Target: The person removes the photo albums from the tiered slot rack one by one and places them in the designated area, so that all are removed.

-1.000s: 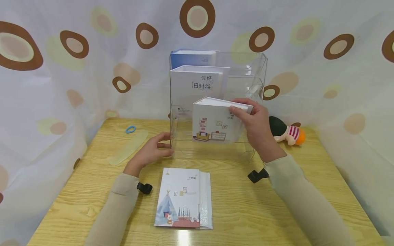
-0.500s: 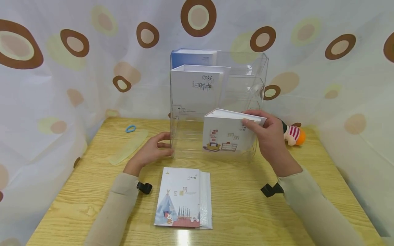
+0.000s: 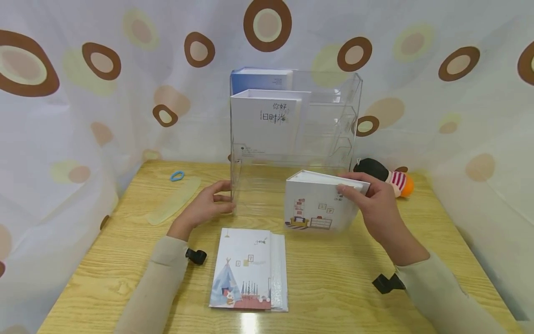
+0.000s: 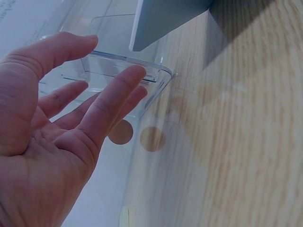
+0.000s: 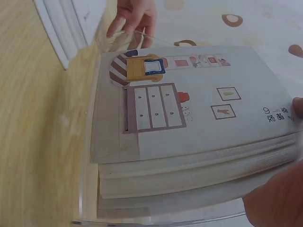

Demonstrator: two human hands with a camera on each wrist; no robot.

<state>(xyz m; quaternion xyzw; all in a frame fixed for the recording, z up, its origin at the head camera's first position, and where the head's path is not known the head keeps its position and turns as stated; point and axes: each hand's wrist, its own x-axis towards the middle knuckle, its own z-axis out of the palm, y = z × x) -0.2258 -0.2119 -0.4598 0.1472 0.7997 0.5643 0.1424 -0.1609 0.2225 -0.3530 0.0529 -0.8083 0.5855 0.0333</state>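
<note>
My right hand [image 3: 377,206] pinches the top right corner of a white book [image 3: 308,199], thumb on the cover and fingers behind. Its cover bears a drawn yellow armchair and a dresser [image 5: 158,111]. The book stands upright at the front of a clear tiered rack [image 3: 325,157]; in the right wrist view, clear plastic crosses its lower edge. At the rack's lower left side is my left hand [image 3: 204,204], fingers extended and holding nothing; the left wrist view shows its fingertips near the rack's corner [image 4: 163,73]. Higher tiers hold a white book [image 3: 258,130] and a blue book [image 3: 254,82].
White books lie stacked on the wooden table [image 3: 167,297], the top one [image 3: 238,246] showing a blue tent. To the left are a blue ring [image 3: 177,176] and a pale yellow flat strip [image 3: 177,199]. A plush toy [image 3: 402,183] lies right of the rack.
My right hand has brought the held book down, rightward and closer to me, from before the white book to the rack's front. My left hand has stayed put.
</note>
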